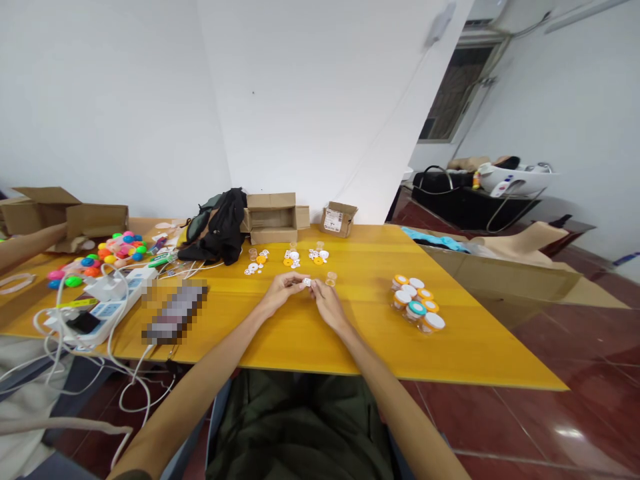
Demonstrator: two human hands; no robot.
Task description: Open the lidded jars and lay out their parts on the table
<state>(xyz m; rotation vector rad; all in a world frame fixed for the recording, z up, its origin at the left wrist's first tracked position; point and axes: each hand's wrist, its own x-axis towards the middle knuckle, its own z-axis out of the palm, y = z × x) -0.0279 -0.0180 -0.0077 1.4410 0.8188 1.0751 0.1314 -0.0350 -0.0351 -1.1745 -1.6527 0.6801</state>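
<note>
Over the middle of the table, my left hand (283, 292) and my right hand (326, 297) meet around a small white plastic piece with holes (307, 283). Fingertips of both hands are closed on it, one hand at each side. Just beyond my right hand stands a small clear jar (331, 279). Farther back lie groups of small white and orange parts, among them an orange ring (319, 262) and a white disc (254, 267). Small clear jars (320, 246) stand behind these groups.
Several lidded jars (416, 309) cluster on the right. To the left are a phone (176, 313), a power strip (117, 303) with tangled cables, and colourful balls (123, 247). Cardboard boxes (273, 220) and a black bag (225, 227) line the back. Another person's arm (33, 245) reaches in at left.
</note>
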